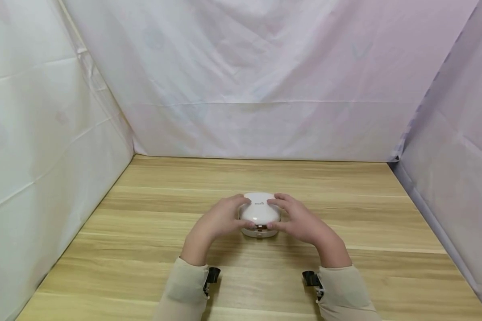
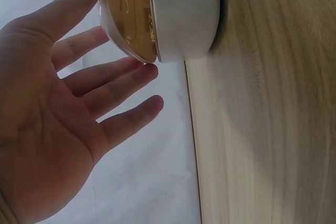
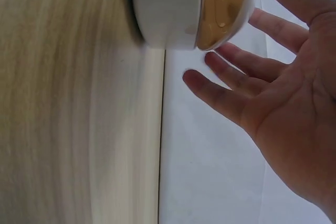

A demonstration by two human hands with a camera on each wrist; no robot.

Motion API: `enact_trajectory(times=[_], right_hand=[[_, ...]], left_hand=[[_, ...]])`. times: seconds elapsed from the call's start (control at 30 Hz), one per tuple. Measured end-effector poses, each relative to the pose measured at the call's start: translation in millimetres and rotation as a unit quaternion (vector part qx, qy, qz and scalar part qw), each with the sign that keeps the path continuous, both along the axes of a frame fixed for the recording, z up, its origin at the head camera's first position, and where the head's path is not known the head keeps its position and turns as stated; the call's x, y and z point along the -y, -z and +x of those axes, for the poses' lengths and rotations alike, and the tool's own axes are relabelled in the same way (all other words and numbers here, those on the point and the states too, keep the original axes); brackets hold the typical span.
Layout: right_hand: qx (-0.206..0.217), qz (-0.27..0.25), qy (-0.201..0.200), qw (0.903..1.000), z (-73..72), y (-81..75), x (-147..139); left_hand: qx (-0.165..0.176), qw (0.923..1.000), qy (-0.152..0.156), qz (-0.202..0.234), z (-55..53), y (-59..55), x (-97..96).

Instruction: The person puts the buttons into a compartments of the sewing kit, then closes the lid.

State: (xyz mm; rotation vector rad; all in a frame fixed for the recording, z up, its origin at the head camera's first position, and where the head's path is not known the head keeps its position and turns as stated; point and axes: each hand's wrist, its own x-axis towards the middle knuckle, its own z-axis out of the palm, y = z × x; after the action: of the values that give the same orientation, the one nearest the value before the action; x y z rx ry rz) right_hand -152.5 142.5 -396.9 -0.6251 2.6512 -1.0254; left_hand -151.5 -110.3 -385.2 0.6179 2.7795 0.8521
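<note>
A small white rounded case stands on the wooden table (image 1: pixel 261 285). Its glossy lid (image 1: pixel 260 211), with small lettering on top, is tilted up at the front above the white base (image 1: pixel 259 234). My left hand (image 1: pixel 223 217) holds the lid's left side, thumb at the front edge and fingers farther back. On the opposite side, my right hand (image 1: pixel 301 220) holds the lid the same way. In the left wrist view, the lid's shiny orange-brown inside (image 2: pixel 128 11) shows through the gap, with gold-coloured bits along the rim. What lies in the base is mostly hidden.
White cloth (image 1: pixel 241 129) hangs behind the table. Further cloth walls stand at the left (image 1: pixel 44 147) and the right (image 1: pixel 458 156). Small black devices sit at the left cuff (image 1: pixel 213 275) and the right cuff (image 1: pixel 311 278).
</note>
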Motion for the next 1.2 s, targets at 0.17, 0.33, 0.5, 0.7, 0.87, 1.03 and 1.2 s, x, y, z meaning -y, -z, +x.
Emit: enact_trajectory(times=[0.17, 0.33, 0.5, 0.7, 0.87, 1.03, 1.2], right_hand=[[-0.024, 0.007, -0.007, 0.9996, -0.2, 1.8, 3], [-0.072, 0.038, -0.026, 0.9963, -0.8, 5.2, 4], [-0.106, 0.062, -0.034, 0.9918, -0.8, 8.5, 5], [-0.115, 0.066, -0.034, 0.9906, 0.2, 9.1, 7], [-0.113, 0.067, -0.034, 0.9908, 1.1, 9.2, 8], [-0.104, 0.065, -0.030, 0.9919, 0.8, 9.7, 8], [-0.098, 0.063, -0.026, 0.9929, 0.3, 9.5, 8]], left_hand=[[-0.005, 0.9998, 0.001, -0.017, 1.7, 1.0, -1.7], [-0.014, 0.9997, 0.001, -0.018, 2.7, 5.4, -2.0], [-0.021, 0.9995, -0.002, -0.023, 4.0, 8.1, -3.1], [-0.028, 0.9991, -0.005, -0.032, 5.4, 10.2, -2.6], [-0.029, 0.9990, -0.005, -0.034, 6.6, 10.2, -2.9], [-0.031, 0.9986, -0.004, -0.042, 6.3, 9.9, -3.9], [-0.039, 0.9977, -0.008, -0.055, 7.4, 10.0, -6.4]])
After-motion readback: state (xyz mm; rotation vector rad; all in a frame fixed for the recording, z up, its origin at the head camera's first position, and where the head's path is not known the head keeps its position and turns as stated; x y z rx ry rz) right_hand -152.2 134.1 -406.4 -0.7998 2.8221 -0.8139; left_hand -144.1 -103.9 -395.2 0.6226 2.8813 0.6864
